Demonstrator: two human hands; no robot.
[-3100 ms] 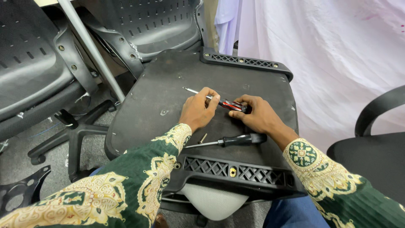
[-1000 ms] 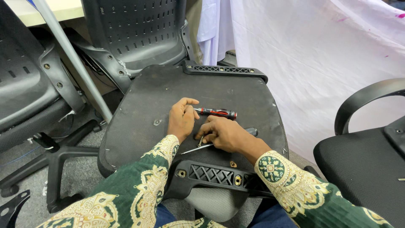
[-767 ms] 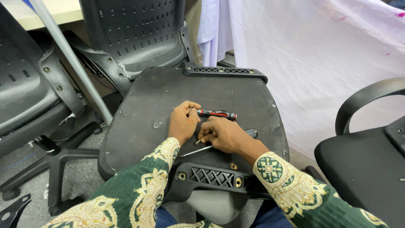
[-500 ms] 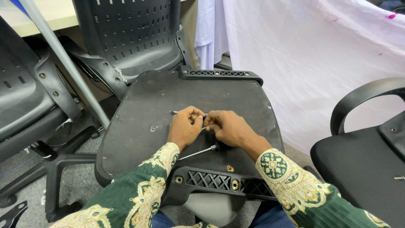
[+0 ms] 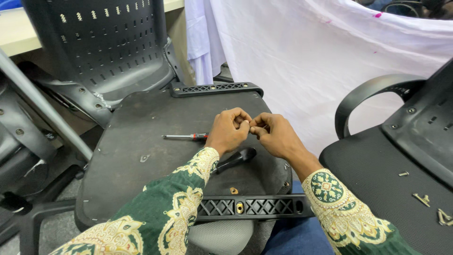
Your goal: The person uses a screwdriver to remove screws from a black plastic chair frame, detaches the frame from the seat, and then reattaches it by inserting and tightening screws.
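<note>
My left hand (image 5: pixel 229 131) and my right hand (image 5: pixel 273 134) are raised together over the upturned black chair seat board (image 5: pixel 141 123). Both are curled, and their fingertips meet in a pinch. Whether something small sits between the fingertips is hidden. A thin screwdriver with a red and black handle (image 5: pixel 186 136) lies flat on the board just left of my left hand. A black-handled screwdriver (image 5: pixel 238 156) lies under my left wrist. A black lattice bracket (image 5: pixel 255 206) runs along the board's near edge, and another bracket (image 5: pixel 214 88) along the far edge.
A grey perforated chair shell (image 5: pixel 108 42) leans at the back left beside a metal tube (image 5: pixel 42 113). White cloth (image 5: pixel 306 52) hangs behind. At the right, a black chair seat (image 5: pixel 377 179) with an armrest (image 5: pixel 373 92) holds several loose screws (image 5: pixel 424 200).
Both hands have left the red-handled screwdriver on the board and come together, fingertips pinched. The view has shifted nearer and lower.
</note>
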